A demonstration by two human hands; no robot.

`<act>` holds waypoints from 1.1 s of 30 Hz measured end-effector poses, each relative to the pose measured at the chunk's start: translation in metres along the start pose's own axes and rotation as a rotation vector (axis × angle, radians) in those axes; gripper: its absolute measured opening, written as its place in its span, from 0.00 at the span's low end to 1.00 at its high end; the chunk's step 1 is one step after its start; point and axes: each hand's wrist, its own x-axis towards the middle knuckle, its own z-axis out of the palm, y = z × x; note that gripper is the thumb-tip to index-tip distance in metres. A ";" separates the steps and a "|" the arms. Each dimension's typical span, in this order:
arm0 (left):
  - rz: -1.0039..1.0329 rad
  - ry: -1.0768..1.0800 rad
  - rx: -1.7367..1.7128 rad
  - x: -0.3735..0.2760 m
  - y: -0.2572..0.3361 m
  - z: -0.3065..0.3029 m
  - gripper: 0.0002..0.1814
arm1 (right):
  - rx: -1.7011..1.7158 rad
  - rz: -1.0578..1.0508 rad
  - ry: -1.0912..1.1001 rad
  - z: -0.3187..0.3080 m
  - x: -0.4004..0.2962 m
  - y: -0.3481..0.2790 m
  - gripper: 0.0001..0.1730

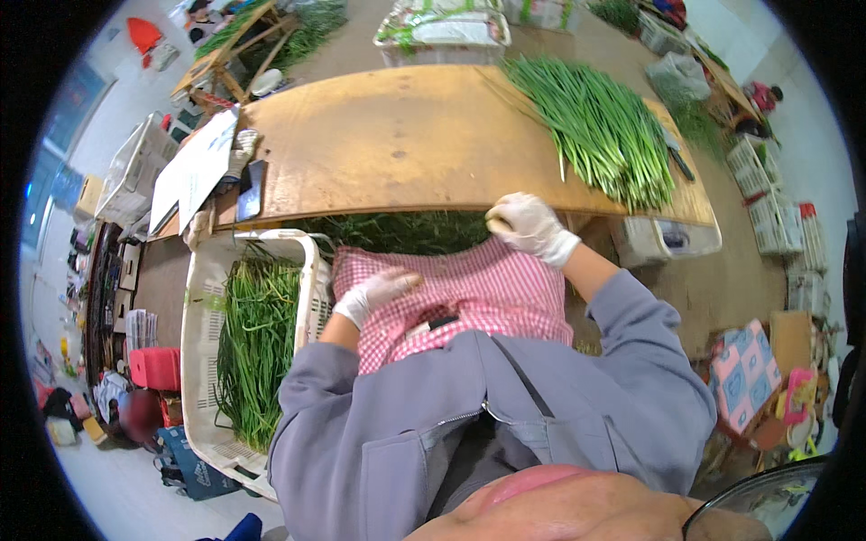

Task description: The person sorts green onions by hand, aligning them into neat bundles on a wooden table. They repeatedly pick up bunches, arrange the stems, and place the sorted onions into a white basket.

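Note:
My left hand, in a white glove, rests on the pink checked apron over my lap, its fingers stretched out and holding nothing. The apron's far hem rises towards my right hand, also gloved, just off the near edge of the wooden table. That hand's fingers are curled; whether they pinch the hem is hidden. On the table's right side lies a spread pile of green chives, white stem ends towards me. A knife with a dark handle lies beside the pile.
A white plastic crate with more chives stands at my left. A phone, papers and a work glove lie on the table's left end. Greens lie beneath the table. A white bin stands under its right end.

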 end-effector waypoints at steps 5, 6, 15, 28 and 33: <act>0.222 0.039 0.193 -0.020 0.041 0.017 0.24 | -0.582 -0.016 0.077 -0.041 0.039 0.075 0.17; 0.215 0.041 0.125 -0.021 0.045 0.019 0.23 | -0.671 0.067 -0.032 -0.036 0.039 0.098 0.23; 0.132 0.406 -0.398 -0.118 0.012 0.001 0.17 | -0.983 0.364 -0.356 -0.019 0.052 0.170 0.32; -0.441 1.010 -0.047 -0.218 -0.081 -0.058 0.23 | -0.264 -0.464 0.005 0.054 0.076 -0.020 0.30; -1.012 0.910 0.210 -0.306 -0.180 -0.016 0.34 | 0.059 -0.690 -0.190 0.159 0.069 -0.099 0.35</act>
